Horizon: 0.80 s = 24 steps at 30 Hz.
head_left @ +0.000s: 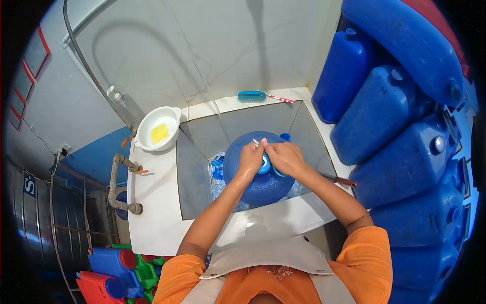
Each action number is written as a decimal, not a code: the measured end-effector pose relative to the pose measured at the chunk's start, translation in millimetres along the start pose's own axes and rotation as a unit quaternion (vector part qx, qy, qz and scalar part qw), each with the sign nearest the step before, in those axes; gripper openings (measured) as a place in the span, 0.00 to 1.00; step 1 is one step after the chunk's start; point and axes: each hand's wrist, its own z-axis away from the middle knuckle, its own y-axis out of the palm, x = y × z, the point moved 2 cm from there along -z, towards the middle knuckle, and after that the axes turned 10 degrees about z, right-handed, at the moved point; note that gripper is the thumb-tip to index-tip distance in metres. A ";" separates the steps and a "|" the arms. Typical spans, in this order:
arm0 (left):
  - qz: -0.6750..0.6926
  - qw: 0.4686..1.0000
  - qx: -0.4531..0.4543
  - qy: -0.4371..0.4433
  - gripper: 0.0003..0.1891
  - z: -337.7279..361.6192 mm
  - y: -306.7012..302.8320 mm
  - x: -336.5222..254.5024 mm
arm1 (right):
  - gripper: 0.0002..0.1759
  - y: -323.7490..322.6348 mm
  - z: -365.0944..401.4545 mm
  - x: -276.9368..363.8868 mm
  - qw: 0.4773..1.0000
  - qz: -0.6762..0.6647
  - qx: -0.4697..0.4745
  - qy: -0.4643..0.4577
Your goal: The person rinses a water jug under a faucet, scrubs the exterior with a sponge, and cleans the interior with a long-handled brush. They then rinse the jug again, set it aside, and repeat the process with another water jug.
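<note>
A large round blue water jug (243, 144) stands in a grey sink (195, 175) in front of me, its neck facing up. Over the neck, my left hand (249, 163) and my right hand (286, 158) come together, both with curled fingers, the thumbs close to each other. A small pale, thin piece pokes out at the left fingertips, and I cannot tell what it is. Between the hands shows the blue-and-white mouth (265, 163) of the jug, partly hidden by them. Clear plastic and blue pieces (217, 167) lie in the sink left of the jug.
A white basin (147, 124) with a yellow sponge (159, 134) sits on the left counter, near a pump bottle (117, 99). A teal brush (251, 96) and a red-and-white toothbrush (280, 98) lie on the back ledge. Blue jerrycans (374, 109) are stacked at right. Pipes (115, 182) stand at left.
</note>
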 end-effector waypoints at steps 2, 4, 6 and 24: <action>-0.018 0.998 -0.007 0.053 0.23 7.6 -2.7 -3.6 | 0.33 7.8 6.1 4.0 1.000 0.007 -0.015 -0.002; -0.041 0.990 -0.021 0.131 0.21 5.1 -3.2 -7.5 | 0.36 9.0 3.4 3.7 0.999 0.017 -0.036 -0.010; -0.037 0.989 -0.025 0.141 0.22 3.8 -4.2 -0.4 | 0.36 9.5 1.0 3.9 0.992 0.071 -0.097 -0.041; 0.015 0.998 -0.005 0.064 0.18 6.3 -2.4 -3.7 | 0.40 17.4 5.2 -0.1 0.997 0.052 -0.049 0.017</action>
